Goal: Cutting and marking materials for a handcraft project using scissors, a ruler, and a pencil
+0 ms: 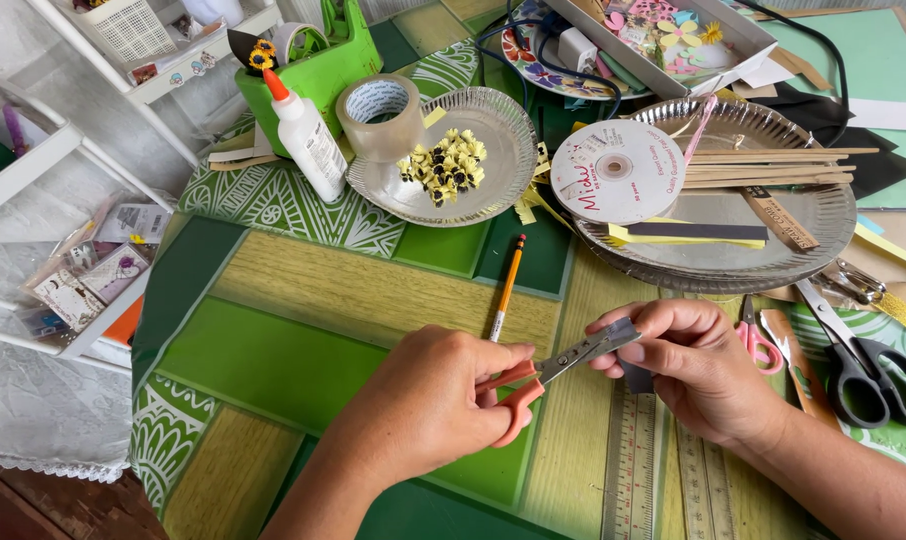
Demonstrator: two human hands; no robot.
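Observation:
My left hand (423,405) grips small scissors with orange handles (533,378), blades pointing right. The blades close on a small dark grey paper strip (628,352) pinched in my right hand (693,365). Both hands hover over the green patterned tablecloth (273,350). A yellow pencil (507,287) lies just beyond my left hand. A clear ruler (633,470) lies under my right hand.
Silver paper plates hold small yellow-black paper flowers (446,165), a ribbon spool (617,172), wooden sticks (773,165) and paper strips. A glue bottle (306,137), tape roll (380,117), green caddy (313,65), black scissors (868,365), pink scissors (758,340) and white shelf (63,200) surround them.

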